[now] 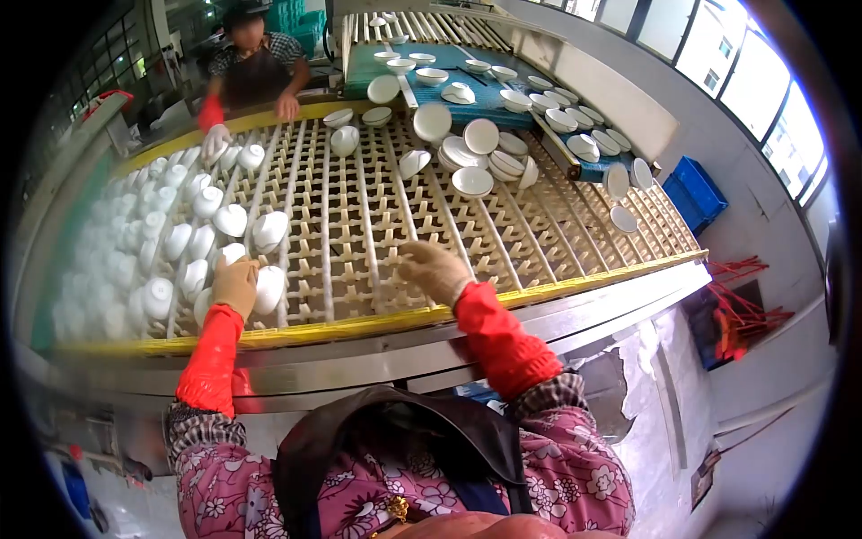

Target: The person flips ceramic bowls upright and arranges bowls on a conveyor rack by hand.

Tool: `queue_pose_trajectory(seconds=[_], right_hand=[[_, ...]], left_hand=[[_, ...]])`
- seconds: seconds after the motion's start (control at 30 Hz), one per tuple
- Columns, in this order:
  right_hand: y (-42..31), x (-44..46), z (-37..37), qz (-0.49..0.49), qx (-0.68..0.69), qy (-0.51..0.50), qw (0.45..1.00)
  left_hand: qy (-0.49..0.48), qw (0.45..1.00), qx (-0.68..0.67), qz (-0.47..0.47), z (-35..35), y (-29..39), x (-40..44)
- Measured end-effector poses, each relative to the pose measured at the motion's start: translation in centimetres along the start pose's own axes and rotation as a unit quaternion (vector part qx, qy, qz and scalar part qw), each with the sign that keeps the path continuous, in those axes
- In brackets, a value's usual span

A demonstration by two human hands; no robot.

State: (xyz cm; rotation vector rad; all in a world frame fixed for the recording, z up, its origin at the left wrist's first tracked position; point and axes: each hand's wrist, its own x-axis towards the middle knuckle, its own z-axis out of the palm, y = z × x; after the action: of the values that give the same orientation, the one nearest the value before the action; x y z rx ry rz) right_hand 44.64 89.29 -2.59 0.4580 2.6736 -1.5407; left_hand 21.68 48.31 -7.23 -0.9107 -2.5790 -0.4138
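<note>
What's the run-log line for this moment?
left hand: among white bowls | right hand: over pegged rack, no bowl visible in it | co-worker's gloved hand: at bowls, far side

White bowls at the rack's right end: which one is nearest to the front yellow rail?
The lone bowl, lowest in the picture there, just below the two tilted bowls at the corner of the blue belt; both are farther from the yellow rail.

Haze blurs far-left bowls [99,269]

They are too indistinct to count. The left hand [235,286] partly covers a nearby bowl [202,308], its grip unclear. The rack [386,321] hides a co-worker's [259,83] lower body; the top edge cuts off the windows [745,81].
</note>
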Motion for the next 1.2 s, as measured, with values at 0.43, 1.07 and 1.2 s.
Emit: queue_pose_trajectory(seconds=[0.43,1.07,1.2], right_hand=[[10.3,11.8,-17.2,0.061,-0.009,0.356,0.932],[3.2,15.1,-10.8,-0.126,0.023,-0.069,0.989],[3.3,20.6,-12.1,-0.251,-0.15,0.269,0.918]], left_hand=[[-0.115,0.974,-0.1,0.167,-1.4,21.9,3.2],[-0.031,0.976,-0.059,0.206,-2.7,26.0,6.3],[-0.116,0.955,-0.059,0.267,-0.7,25.0,5.9]])
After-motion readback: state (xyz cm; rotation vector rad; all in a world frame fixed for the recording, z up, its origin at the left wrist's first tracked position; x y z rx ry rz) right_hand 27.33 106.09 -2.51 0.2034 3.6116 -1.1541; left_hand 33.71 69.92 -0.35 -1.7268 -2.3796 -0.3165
